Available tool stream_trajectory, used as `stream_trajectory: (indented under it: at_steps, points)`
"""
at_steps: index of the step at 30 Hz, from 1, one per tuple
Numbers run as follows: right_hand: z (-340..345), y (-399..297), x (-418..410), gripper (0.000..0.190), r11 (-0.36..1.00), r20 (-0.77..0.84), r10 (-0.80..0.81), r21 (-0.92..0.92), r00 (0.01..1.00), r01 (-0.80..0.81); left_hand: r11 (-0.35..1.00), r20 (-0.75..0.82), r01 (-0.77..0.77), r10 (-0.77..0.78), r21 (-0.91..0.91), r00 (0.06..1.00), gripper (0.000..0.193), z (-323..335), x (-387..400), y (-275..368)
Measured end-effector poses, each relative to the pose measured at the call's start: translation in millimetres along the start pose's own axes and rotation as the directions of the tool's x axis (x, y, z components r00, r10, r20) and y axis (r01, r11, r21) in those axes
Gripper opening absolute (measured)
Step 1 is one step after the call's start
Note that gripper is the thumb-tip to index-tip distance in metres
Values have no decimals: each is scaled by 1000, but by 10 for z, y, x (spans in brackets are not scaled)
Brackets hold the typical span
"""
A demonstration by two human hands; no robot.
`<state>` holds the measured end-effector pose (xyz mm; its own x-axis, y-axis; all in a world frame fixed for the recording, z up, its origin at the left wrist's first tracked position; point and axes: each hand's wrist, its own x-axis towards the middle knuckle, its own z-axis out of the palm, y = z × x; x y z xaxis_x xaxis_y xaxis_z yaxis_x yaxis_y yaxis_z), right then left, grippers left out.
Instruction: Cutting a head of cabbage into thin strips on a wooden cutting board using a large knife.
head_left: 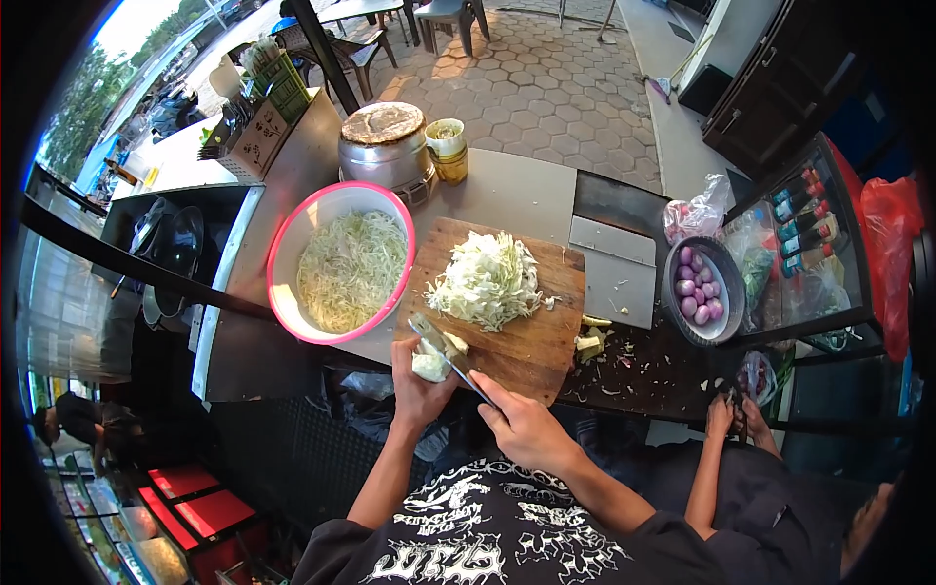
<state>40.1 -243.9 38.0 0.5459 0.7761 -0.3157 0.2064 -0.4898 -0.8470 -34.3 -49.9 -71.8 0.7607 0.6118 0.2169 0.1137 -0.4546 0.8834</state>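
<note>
My left hand (419, 387) grips a pale piece of cabbage (431, 364) at the near left edge of the wooden chopping board (512, 351). In my right hand (528, 428) is a kitchen knife (447, 354), its blade lying across the cabbage piece and pointing up to the left. A heap of shredded cabbage (486, 281) lies on the board beyond both hands. Left of the board stands a pink-rimmed basin (404, 292) holding more shredded cabbage (351, 270).
A lidded metal pot (385, 150) and a stained cup (447, 150) stand behind the basin. At right are a bowl of shallots (698, 289), a glass case with bottles (804, 227) and cabbage scraps (591, 344). A co-worker's hands (731, 417) work at the lower right.
</note>
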Motion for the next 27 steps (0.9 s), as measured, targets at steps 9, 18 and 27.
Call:
stream_trajectory:
  at_steps: [9,18,27]
  points:
    - [47,170,53,50,1000,-5,-7,14,1000,7,997,-2,-2,2,72,1000,58,-16,5,129]
    - [-55,492,-228,51,999,-31,-27,-42,999,26,995,17,-17,15,101,1000,64,-48,15,210]
    - [-471,-43,-388,49,980,43,63,185,997,-70,981,28,-54,49,185,998,69,-47,-4,234]
